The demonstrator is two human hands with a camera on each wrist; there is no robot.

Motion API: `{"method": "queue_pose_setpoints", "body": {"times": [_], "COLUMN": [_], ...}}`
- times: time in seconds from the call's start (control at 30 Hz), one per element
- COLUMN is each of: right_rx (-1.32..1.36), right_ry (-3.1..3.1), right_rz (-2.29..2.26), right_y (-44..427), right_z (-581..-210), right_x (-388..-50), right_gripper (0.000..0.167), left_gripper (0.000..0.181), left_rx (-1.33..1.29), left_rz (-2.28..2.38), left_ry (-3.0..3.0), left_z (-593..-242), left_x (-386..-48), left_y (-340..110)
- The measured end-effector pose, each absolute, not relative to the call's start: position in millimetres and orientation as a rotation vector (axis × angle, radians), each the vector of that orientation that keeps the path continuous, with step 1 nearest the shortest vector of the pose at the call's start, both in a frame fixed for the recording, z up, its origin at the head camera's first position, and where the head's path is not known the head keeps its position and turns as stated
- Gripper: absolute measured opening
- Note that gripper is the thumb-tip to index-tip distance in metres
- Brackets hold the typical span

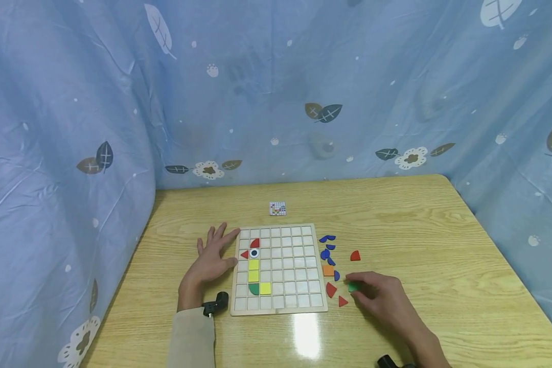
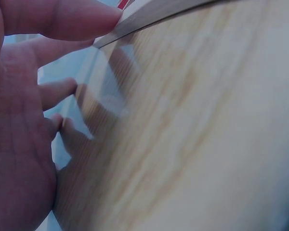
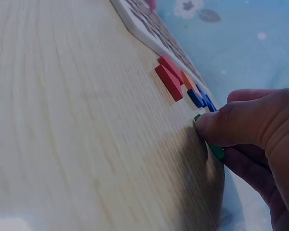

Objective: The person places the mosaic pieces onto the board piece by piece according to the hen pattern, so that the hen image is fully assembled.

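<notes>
My right hand [image 1: 382, 296] pinches a green piece [image 1: 352, 287] between thumb and fingers, just over the table on the right. In the right wrist view, that green piece [image 3: 216, 151] shows below the thumb; its full shape is hidden. My left hand [image 1: 213, 258] has its fingers spread, with thumb and index at the left edge of the gridded wooden board [image 1: 290, 276]. On the board lie a red quarter circle [image 1: 255, 243], a red triangle [image 1: 245, 254], an eye tile [image 1: 254, 253], yellow squares [image 1: 254, 265] and a green quarter circle [image 1: 254, 289].
Right of the board lie several blue pieces [image 1: 330, 247], an orange square [image 1: 328, 270], a red wedge [image 1: 331, 290], a red triangle [image 1: 343, 301] and a red quarter circle [image 1: 355, 255]. A small pattern card [image 1: 277, 208] lies behind the board. Blue curtains surround the table.
</notes>
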State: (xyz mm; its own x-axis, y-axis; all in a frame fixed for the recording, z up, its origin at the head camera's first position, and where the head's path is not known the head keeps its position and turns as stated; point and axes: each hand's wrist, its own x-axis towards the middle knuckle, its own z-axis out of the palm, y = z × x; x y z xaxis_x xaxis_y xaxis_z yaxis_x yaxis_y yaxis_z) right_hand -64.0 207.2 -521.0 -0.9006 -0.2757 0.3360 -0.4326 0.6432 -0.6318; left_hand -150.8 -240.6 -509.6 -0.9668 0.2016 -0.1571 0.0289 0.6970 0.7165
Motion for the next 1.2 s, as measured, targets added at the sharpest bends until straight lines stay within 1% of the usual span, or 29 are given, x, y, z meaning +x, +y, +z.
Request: {"method": "queue_pose_setpoints", "body": {"times": [0.2,0.3,0.47,0.77,1.03,1.2], "right_rx": [0.591,0.619,0.706,0.889,0.997,1.095], "right_ry": [-2.637,-2.623,-2.601,-2.558,-2.618,-2.611], "right_rz": [1.082,1.081,1.158,1.265,1.322,1.359], "right_y": [206.7,205.0,196.6,167.0,138.5,120.0], "right_z": [-519.6,-514.2,-503.2,-494.5,-489.2,-487.5], "right_x": [-66.1,-68.5,-75.7,-89.0,-99.5,-102.3], "right_gripper": [0.043,0.043,0.04,0.038,0.028,0.029], "left_gripper": [0.086,0.087,0.087,0.087,0.087,0.086], "left_rx": [0.18,0.179,0.191,0.186,0.202,0.199], "left_rz": [1.13,1.138,1.15,1.151,1.168,1.158], "left_ry": [2.685,2.684,2.681,2.68,2.68,2.679], "left_z": [-509.8,-509.7,-508.7,-506.9,-507.4,-507.5], "left_x": [-150.6,-150.6,-150.1,-148.6,-148.8,-148.8], "left_y": [-240.1,-240.4,-240.9,-240.0,-240.5,-241.2]}}
